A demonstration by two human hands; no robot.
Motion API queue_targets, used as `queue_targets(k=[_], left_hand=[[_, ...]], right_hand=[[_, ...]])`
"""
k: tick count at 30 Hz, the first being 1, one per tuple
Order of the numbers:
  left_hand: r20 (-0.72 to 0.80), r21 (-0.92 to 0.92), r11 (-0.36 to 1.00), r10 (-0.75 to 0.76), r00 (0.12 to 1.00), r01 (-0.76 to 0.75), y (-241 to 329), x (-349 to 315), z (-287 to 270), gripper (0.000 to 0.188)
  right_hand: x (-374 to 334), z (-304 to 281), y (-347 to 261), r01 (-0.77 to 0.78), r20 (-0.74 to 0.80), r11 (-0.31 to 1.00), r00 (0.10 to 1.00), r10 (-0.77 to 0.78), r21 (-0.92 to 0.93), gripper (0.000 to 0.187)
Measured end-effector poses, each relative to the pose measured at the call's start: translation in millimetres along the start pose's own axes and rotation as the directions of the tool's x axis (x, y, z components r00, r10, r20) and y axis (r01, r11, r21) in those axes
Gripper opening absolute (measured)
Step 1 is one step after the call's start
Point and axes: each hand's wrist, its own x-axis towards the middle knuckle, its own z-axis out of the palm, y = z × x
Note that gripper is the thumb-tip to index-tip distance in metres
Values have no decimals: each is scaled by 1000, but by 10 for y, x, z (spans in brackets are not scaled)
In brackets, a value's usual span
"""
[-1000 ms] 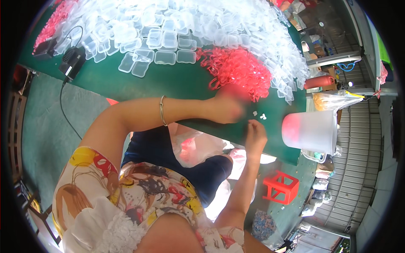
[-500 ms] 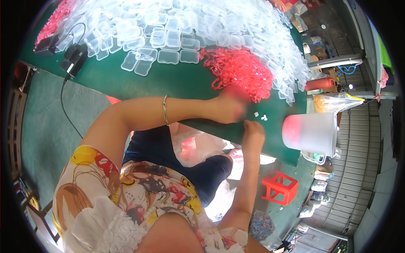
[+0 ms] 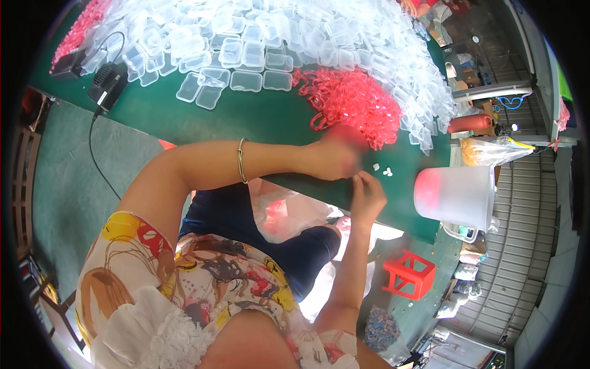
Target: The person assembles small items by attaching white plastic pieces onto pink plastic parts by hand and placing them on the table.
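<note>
My left hand, a metal bangle on its forearm, is held over the near edge of the green table. It looks curled, but a reddish blur covers its fingers, so what it holds cannot be made out. My right hand meets it from the lower right, thumb and fingers pinched together at the left hand's fingers. Anything in that pinch is too small to see. Just beyond lies a heap of red plastic strips or loops. Small white pieces lie on the table right of my hands.
Clear plastic boxes are piled across the far table. A translucent bucket with red contents stands at the right. A black power adapter with a cable sits at the left. A red stool stands on the floor.
My right hand has moved slightly up and left, bringing its fingertips against the left hand. My left hand has hardly moved.
</note>
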Motion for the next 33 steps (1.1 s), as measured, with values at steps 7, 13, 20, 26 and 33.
queue_targets(k=[7, 13, 20, 26, 33], left_hand=[[-39, 18, 998, 58, 998, -57, -8, -8, 23, 19], [-39, -16, 999, 46, 998, -46, -3, 12, 26, 20], [-7, -20, 999, 46, 999, -46, -23, -5, 13, 18], [-32, 10, 998, 58, 998, -58, 0, -17, 9, 18], [-44, 11, 997, 73, 996, -73, -36, -3, 19, 18]], right_hand=[[-11, 61, 55, -67, 0, 996, 998, 67, 62, 12], [111, 19, 105, 148, 111, 987, 984, -140, -68, 6], [166, -95, 189, 188, 236, 982, 956, -177, -25, 6], [356, -225, 498, 218, 52, 858, 974, -219, -465, 11], [413, -123, 484, 212, 18, 793, 969, -246, -571, 7]])
